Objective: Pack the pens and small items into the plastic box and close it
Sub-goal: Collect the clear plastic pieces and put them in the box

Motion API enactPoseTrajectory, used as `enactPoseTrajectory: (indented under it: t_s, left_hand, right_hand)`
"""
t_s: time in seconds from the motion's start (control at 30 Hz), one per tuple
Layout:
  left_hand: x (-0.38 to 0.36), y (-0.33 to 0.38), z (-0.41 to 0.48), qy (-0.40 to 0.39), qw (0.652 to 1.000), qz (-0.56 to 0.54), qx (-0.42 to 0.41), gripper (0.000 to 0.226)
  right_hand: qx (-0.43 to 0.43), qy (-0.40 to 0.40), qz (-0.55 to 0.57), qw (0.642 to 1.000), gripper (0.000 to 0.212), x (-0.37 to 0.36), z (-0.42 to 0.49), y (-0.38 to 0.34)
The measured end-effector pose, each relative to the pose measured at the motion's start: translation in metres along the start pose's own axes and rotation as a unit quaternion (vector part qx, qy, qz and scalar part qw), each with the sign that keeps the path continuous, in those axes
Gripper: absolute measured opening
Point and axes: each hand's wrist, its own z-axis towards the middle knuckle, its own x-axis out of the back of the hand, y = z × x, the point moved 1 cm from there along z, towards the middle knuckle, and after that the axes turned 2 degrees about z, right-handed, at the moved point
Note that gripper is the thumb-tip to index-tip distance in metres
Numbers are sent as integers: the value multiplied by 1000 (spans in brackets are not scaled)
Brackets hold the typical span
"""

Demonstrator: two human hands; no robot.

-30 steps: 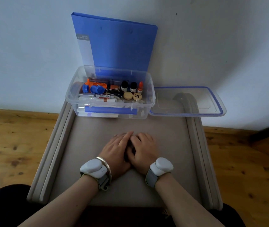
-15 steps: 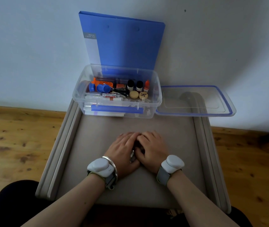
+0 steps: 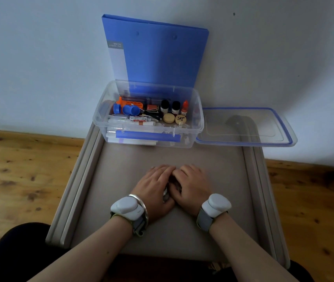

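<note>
left grip (image 3: 153, 188): on bench (image 3: 121, 180), fingers curved, touching right grip (image 3: 192, 186); cannot tell what either holds
plastic box (image 3: 101, 110): open, bench's far edge, pens (image 3: 139, 120) inside
lid (image 3: 243, 127): just right
writing: black character on wooden disc (image 3: 180, 119); folder (image 3: 162, 58) label unreadable

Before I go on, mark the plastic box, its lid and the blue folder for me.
plastic box (image 3: 188, 139), head view, on the clear front wall near its right corner.
lid (image 3: 245, 127), head view, on the middle of its clear panel.
blue folder (image 3: 162, 55), head view, on the middle of its cover.
</note>
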Motion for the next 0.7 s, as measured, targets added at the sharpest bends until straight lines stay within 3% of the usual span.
enactPoseTrajectory:
  t_s: [0.7]
  left_hand:
    - [-1, 0, 1, 9, 1000, -4, 1, 61]
  right_hand:
    - [20, 13, 22, 999, 34, -3, -3, 1]
